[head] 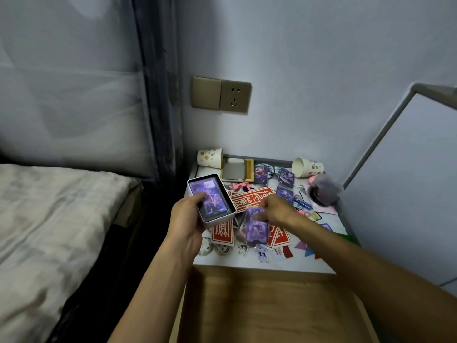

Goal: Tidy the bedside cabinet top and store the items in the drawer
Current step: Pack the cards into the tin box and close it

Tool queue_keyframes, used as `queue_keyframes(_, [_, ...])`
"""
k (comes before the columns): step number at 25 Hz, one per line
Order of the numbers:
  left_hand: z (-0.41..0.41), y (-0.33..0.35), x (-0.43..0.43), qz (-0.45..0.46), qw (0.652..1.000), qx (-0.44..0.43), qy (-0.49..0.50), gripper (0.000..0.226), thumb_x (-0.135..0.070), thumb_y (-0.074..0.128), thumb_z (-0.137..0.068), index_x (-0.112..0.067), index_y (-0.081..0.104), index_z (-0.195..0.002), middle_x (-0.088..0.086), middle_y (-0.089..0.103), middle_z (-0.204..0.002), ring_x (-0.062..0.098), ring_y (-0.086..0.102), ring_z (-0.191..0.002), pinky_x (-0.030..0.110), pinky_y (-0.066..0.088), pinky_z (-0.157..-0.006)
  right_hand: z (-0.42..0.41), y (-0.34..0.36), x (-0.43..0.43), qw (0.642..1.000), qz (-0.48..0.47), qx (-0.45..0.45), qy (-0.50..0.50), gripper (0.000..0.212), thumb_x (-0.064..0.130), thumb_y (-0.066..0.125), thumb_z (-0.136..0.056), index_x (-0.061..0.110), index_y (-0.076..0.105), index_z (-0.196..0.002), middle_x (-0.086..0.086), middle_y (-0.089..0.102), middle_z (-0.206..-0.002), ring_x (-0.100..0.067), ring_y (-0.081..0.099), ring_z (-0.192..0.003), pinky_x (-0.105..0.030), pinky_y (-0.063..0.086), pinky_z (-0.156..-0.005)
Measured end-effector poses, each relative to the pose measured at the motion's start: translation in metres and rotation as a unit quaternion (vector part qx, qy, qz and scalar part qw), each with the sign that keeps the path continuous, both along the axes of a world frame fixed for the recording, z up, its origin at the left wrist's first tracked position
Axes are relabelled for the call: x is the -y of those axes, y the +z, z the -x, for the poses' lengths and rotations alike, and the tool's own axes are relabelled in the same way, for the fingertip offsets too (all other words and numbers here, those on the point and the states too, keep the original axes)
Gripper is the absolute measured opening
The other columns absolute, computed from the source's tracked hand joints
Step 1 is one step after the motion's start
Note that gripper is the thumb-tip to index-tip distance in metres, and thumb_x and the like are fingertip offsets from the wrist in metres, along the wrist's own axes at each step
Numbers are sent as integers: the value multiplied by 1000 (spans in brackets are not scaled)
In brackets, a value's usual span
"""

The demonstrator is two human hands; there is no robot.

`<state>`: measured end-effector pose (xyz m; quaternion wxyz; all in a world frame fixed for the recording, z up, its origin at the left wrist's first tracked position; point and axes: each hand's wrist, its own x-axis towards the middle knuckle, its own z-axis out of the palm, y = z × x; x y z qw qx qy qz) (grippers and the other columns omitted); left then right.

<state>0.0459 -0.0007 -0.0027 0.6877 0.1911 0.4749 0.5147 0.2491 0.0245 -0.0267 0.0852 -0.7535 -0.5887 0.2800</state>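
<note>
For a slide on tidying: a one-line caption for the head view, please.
Left hand holds open white tin of cards; right hand grips purple card stack at white cabinet top.

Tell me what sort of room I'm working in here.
Most likely a bedroom: a bed on the left, a cluttered bedside cabinet beside it, and a curtain hanging behind the bed.
</note>
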Motion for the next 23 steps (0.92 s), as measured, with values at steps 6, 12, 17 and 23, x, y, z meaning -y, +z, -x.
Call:
queue_keyframes(6, [-2,-2,-1,2,1000,-7,-4,14,-12,54,-97,-3,65,-100,8,74,-72,18,70,-57,28,56,-53,-24,53,11,990,-134,-51,2,20,18,65,-91,11,65,-110,-6,68,-106,-18,66,-88,-35,54,-77])
queue_keyframes(12, [-15,-3,6,-9,998,-21,-55,23,-11,54,-97,2,61,-115,12,74,-79,20,71,-58,27,54,-46,3,96,11,974,-92,-164,128,15,19,59,-95,32,65,-100,10,70,-94,2,67,-78,-11,48,-60])
queue_keyframes(17, [-18,-4,7,-33,995,-15,-96,23,-19,51,-100,-2,66,-105,8,76,-79,20,73,-64,31,59,-53,26,86,-8,979,-56,-140,136,13,13,65,-90,24,63,-97,5,67,-94,-6,64,-86,-18,46,-63])
queue_keyframes(23, [-20,-7,2,-26,993,-12,-115,25,-13,55,-98,2,60,-117,15,75,-88,25,73,-72,39,61,-64,35,73,-14,985,-90,-82,120,23,13,74,-82,15,69,-105,9,64,-94,-9,60,-90,-16,44,-66])
